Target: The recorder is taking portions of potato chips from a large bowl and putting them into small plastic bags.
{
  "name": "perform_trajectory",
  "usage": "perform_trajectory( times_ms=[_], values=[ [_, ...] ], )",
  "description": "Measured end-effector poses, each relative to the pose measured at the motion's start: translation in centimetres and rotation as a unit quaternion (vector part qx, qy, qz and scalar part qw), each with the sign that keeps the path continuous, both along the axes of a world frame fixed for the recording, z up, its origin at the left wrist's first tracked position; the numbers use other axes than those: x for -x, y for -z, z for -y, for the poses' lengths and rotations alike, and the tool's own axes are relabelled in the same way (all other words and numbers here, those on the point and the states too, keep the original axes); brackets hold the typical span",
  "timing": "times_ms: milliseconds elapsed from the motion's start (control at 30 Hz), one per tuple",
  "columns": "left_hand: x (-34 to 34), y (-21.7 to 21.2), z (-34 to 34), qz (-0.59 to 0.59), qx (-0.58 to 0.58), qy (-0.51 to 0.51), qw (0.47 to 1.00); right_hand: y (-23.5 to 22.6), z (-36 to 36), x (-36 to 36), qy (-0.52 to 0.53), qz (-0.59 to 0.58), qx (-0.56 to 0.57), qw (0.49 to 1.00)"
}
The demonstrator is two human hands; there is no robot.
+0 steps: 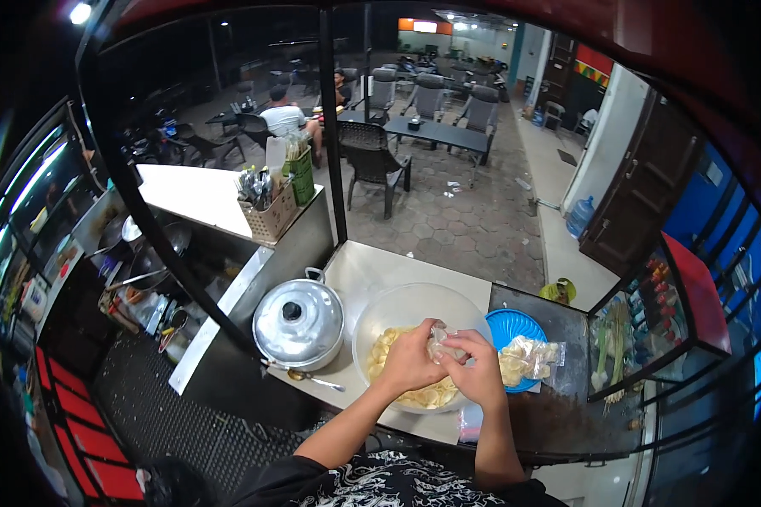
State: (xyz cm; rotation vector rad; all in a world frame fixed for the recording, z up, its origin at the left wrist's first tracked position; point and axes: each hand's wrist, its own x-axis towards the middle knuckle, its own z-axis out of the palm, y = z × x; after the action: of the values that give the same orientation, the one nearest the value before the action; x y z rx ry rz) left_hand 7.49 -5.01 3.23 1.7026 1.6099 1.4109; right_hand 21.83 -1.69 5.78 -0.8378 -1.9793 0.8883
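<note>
A large translucent bowl point(414, 297) stands on the counter in front of me, partly filled with thin, pale yellow crackers point(429, 395). Above it, my left hand point(408, 362) and my right hand point(475, 370) meet at a small clear plastic bag point(441, 340). Fingers of both hands are closed on the bag; what it contains is hard to make out. To the right of the bowl sits a blue plate point(504, 321) bearing crackers in clear bags point(528, 358). Close to my right forearm lies a flat packet of plastic bags point(470, 422).
Left of the bowl stands a lidded metal pot point(294, 328), with a spoon point(317, 382) in front of it. A cutlery basket point(269, 215) is on the ledge beyond. A glass display case point(643, 325) bounds the right side; a black post point(331, 127) rises ahead.
</note>
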Motion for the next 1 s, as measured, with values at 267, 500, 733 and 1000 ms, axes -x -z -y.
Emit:
perform_trajectory(
  times_ms=[267, 500, 733, 1000],
  values=[
    [4.0, 0.4, 0.3, 0.034, -0.009, 0.089, 0.995, -0.1, 1.7, 3.0, 0.022, 0.049, 0.036, 0.998],
    [5.0, 0.1, 0.3, 0.077, -0.014, 0.064, 0.995, -2.3, 2.8, 4.6, 0.078, -0.076, 0.079, 0.991],
    [4.1, 0.7, 0.2, 0.032, -0.071, 0.053, 0.996, -1.3, 2.2, 3.4, 0.022, 0.02, -0.041, 0.999],
    [2.8, -0.3, 0.7, 0.113, -0.022, 0.066, 0.991, -1.6, 1.9, 2.2, 0.03, 0.003, -0.002, 1.0]
  ],
)
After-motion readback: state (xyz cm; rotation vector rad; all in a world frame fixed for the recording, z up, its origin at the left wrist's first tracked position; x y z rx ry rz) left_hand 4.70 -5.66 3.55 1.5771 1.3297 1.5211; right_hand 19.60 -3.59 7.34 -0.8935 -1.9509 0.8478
